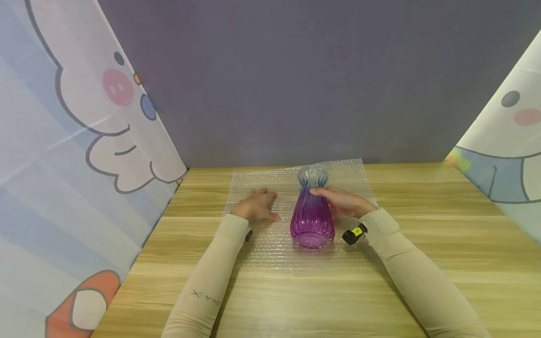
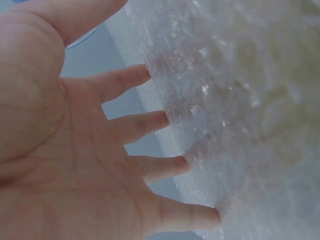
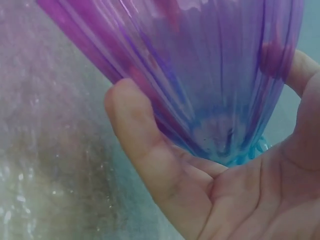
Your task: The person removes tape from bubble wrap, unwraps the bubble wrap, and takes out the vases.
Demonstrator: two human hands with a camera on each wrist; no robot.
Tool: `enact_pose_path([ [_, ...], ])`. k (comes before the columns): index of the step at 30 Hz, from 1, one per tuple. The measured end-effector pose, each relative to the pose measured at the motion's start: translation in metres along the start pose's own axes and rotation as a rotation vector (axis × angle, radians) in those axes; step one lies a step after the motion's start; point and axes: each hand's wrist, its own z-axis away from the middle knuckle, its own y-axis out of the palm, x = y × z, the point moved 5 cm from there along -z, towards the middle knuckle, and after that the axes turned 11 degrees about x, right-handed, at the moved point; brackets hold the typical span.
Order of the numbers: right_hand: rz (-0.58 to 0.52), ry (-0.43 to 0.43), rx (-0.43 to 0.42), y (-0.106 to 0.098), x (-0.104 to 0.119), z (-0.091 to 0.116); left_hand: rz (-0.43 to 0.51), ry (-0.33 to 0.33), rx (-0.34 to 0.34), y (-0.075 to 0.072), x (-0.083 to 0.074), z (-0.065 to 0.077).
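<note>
Within right grip, purple vase, held near neck

Bubble wrap is laid on the table, lower centre; over it, a vase is flanked by left hand and right hand.

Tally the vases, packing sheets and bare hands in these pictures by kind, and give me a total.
Purple-to-blue ribbed translucent vase: 1
Clear bubble-wrap sheet: 1
Bare hands, left hand and right hand: 2
Total: 4
</note>
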Motion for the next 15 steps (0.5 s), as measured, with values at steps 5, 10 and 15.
enact_pose_path([
  [5,0.000,-0.006,-0.033,-0.0031,0.0036,0.0012,0.000,-0.006,0.008,-0.0008,-0.0009,0.0021],
  [10,0.018,-0.011,-0.063,-0.0055,0.0077,0.0038,-0.012,-0.008,0.013,-0.0018,-0.0021,0.0028],
  [15,0.014,-0.020,-0.077,-0.0076,0.0094,0.0057,-0.008,-0.005,0.014,-0.0017,-0.0022,0.0017],
])
